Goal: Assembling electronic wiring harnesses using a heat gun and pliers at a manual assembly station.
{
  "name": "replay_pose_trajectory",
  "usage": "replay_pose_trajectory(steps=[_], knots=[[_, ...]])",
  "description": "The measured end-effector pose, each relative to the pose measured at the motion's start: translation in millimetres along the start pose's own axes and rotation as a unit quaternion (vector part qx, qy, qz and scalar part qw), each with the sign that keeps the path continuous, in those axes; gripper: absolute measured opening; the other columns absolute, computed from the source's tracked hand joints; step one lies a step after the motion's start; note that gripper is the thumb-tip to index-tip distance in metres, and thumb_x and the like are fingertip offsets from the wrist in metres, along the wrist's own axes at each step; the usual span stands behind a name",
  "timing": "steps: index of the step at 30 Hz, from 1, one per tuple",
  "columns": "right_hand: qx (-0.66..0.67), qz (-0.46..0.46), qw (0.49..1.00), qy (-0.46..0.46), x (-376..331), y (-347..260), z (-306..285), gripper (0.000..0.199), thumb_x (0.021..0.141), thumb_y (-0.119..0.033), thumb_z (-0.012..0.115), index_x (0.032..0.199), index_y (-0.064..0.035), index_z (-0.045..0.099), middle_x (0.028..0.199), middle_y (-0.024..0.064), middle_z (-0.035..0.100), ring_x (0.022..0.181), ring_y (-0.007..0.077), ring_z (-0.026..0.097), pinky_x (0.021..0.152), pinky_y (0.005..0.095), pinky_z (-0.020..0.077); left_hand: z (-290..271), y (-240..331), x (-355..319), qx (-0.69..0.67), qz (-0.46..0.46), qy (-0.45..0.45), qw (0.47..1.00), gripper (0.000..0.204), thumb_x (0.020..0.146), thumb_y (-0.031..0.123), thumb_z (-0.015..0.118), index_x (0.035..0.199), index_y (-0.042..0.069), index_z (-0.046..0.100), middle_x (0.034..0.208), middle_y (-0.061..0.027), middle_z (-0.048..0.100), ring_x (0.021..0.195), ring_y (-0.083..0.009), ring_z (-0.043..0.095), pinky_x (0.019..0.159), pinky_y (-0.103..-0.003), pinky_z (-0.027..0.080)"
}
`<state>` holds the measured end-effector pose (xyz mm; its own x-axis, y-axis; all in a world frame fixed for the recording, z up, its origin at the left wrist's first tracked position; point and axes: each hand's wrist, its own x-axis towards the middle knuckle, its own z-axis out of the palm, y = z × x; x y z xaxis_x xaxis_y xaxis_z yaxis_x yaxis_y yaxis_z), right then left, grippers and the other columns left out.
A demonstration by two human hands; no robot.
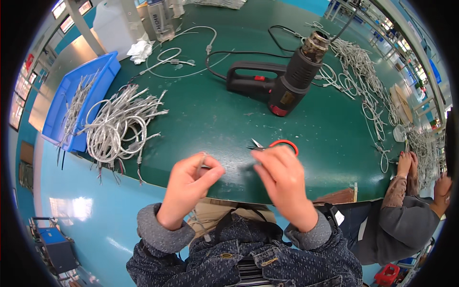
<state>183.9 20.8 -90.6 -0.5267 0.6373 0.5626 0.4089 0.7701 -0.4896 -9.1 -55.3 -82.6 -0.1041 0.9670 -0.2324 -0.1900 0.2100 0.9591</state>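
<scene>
A blue tray (57, 110) and a heap of grey cables (119, 126) are lying on the green bench (215, 119). The left hand (189, 184) is pinching a thin wire end (202, 160); the right hand (282, 179) is lying half-open, blurred, over red-handled scissors (279, 144). A heat gun (282, 79) is resting beyond.

Dark speckled denim jacket (248, 260) with grey ribbed cuffs (158, 232), metal buttons, striped shirt beneath.

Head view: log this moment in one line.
left hand: pinching thin grey cable | right hand: blurred, empty | scissors: on green table
</scene>
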Motion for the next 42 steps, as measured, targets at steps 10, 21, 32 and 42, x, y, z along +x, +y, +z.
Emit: replay_pose_trajectory(steps=[10, 21, 32, 42], knots=[[0.135, 0.014, 0.989, 0.053, 1.7, -32.2, 22.0, 0.019, 0.068, 0.004, 0.073, 0.086, 0.0006, 0.066, 0.078, 0.0104, 0.061, 0.065, 0.0236, 0.06, 0.055, 0.0303, 0.0471, 6.0, -5.3, -3.7, -0.082, -0.011, -0.026, 0.996, 0.01, 0.092, 0.008, 0.058, 0.087, -0.001, 0.057, 0.07, 0.0037, 0.047, 0.048, 0.0001, 0.032, 0.04, -0.018, 0.021], [0.036, -0.055, 0.995, 0.077, 0.6, -29.0, 25.1, 0.018, 0.067, 0.007, 0.073, 0.081, 0.0014, 0.064, 0.074, 0.0107, 0.061, 0.062, 0.0242, 0.059, 0.053, 0.03, 0.046, 9.4, -12.1, 0.5, 0.026, 0.08, -0.017, 0.996, 0.015, 0.094, 0.009, 0.056, 0.086, -0.003, 0.058, 0.076, 0.0013, 0.049, 0.05, -0.0012, 0.035, 0.042, -0.019, 0.025], [0.513, 0.271, 0.814, 0.0, 7.8, -27.6, 8.8, 0.004, 0.085, 0.004, 0.059, 0.089, 0.0034, 0.059, 0.087, 0.0104, 0.059, 0.066, 0.0135, 0.059, 0.053, 0.0228, 0.0469, 18.4, 2.6, -15.2, 0.092, 0.121, 0.001, 0.988, 0.026, 0.099, 0.015, 0.04, 0.084, -0.002, 0.054, 0.067, -0.0003, 0.047, 0.051, -0.004, 0.037, 0.045, -0.02, 0.028], [0.639, 0.339, 0.689, -0.046, 9.4, -26.3, 11.3, 0.007, 0.089, -0.001, 0.058, 0.091, 0.0042, 0.061, 0.082, 0.0104, 0.061, 0.061, 0.0138, 0.058, 0.05, 0.0237, 0.0449, 22.8, 4.5, -19.5, 0.112, 0.136, -0.017, 0.984, 0.025, 0.099, 0.014, 0.04, 0.084, -0.001, 0.053, 0.064, 0.0, 0.047, 0.05, -0.0035, 0.036, 0.045, -0.02, 0.029]])
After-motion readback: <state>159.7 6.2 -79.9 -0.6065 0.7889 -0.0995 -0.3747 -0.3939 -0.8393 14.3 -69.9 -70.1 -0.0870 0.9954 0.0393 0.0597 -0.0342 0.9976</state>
